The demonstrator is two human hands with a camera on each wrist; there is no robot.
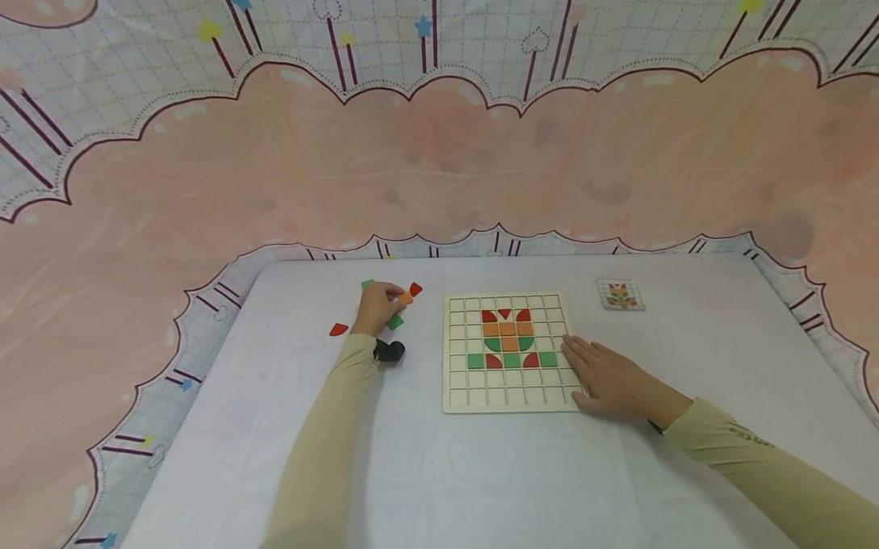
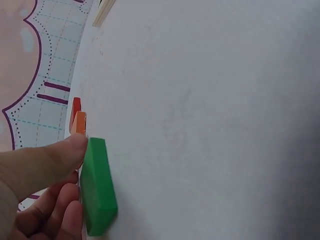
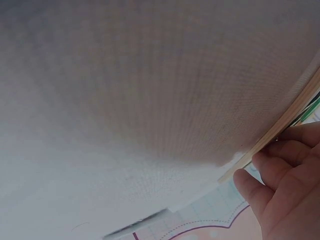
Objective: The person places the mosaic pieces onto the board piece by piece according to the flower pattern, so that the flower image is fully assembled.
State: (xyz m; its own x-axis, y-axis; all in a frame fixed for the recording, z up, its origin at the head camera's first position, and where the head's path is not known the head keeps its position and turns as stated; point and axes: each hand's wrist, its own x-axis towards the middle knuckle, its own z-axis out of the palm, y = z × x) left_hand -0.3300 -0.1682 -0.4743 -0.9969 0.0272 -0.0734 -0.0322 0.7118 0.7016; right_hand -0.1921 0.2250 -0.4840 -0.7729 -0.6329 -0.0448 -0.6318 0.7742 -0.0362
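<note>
In the head view, my left hand [image 1: 378,307] is at the back left of the table, pinching an orange square block [image 1: 406,298] between thumb and fingers. A green block [image 2: 98,187] stands out large beside the thumb in the left wrist view. Just past the orange block lies a red curved-sided piece [image 1: 416,289]. My right hand [image 1: 609,375] lies with fingers extended along the right edge of the wooden grid board [image 1: 458,397]. On the board, red, orange and green pieces form a flower-like pattern, with a row of green and red below it.
Another red piece [image 1: 338,330] lies left of my left hand, and a green piece [image 1: 395,321] lies close to its wrist. Behind the board, to the right, is a small pattern card [image 1: 619,295] printed with a similar flower. A patterned cloth [image 1: 436,169] hangs behind the white table.
</note>
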